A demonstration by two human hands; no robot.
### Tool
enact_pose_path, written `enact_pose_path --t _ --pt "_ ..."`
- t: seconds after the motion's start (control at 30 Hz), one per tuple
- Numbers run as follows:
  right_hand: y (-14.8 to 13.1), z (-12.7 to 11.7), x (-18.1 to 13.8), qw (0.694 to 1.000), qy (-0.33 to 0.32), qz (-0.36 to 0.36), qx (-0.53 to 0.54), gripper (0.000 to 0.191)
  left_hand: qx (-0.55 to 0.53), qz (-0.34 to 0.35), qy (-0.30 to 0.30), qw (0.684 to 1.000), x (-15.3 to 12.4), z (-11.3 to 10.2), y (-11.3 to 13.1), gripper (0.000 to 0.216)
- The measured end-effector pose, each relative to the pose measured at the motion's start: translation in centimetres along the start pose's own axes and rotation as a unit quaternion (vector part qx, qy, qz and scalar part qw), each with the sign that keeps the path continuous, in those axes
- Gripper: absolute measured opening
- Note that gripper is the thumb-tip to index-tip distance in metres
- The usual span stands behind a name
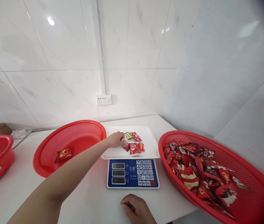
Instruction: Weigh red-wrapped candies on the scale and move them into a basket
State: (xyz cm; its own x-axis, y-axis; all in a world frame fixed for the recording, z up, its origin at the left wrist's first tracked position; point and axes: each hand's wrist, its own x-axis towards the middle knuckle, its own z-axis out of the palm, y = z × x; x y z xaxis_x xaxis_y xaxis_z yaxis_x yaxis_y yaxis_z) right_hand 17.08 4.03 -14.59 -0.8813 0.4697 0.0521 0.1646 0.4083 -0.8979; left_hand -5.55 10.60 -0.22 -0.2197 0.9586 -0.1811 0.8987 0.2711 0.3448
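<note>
My left hand (117,139) reaches over the white scale pan (113,153), its fingers pinched on a small red snack packet (125,146). Right beside the fingertips lie more packets: a yellow-and-blue one (128,135), a red one with white dots (136,137), a red one with white print (135,149) and an orange-red one (141,147). Below the pan is the scale's blue keypad panel (133,173); its small displays are too dim to read surely. My right hand (137,209) rests loosely curled on the table in front of the scale, with no object showing in it.
To the right, a red basket (169,137) holds many red snack packets. Left of the scale, another red basket (40,158) has a red packet (65,154) inside. A third red basket (6,158) stands at the far left, near a cardboard box (0,130). A wall socket (104,99) is behind.
</note>
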Motion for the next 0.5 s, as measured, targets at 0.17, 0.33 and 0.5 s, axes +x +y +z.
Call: enact_pose_path --t 0.17,0.33,0.5 --pt "-0.1 -0.1 0.1 1.000 0.000 0.001 0.002 0.019 -0.050 -0.034 -0.013 0.998 -2.1 -3.9 -2.6 0.031" --pt "-0.2 -0.1 0.4 1.000 -0.013 -0.002 0.002 0.019 0.005 -0.106 0.057 0.993 -5.1 -8.5 -6.2 0.031" --pt "0.3 0.1 0.7 1.000 -0.024 0.001 -0.003 0.018 0.078 -0.005 0.082 0.994 -4.7 -5.3 -2.2 0.031"
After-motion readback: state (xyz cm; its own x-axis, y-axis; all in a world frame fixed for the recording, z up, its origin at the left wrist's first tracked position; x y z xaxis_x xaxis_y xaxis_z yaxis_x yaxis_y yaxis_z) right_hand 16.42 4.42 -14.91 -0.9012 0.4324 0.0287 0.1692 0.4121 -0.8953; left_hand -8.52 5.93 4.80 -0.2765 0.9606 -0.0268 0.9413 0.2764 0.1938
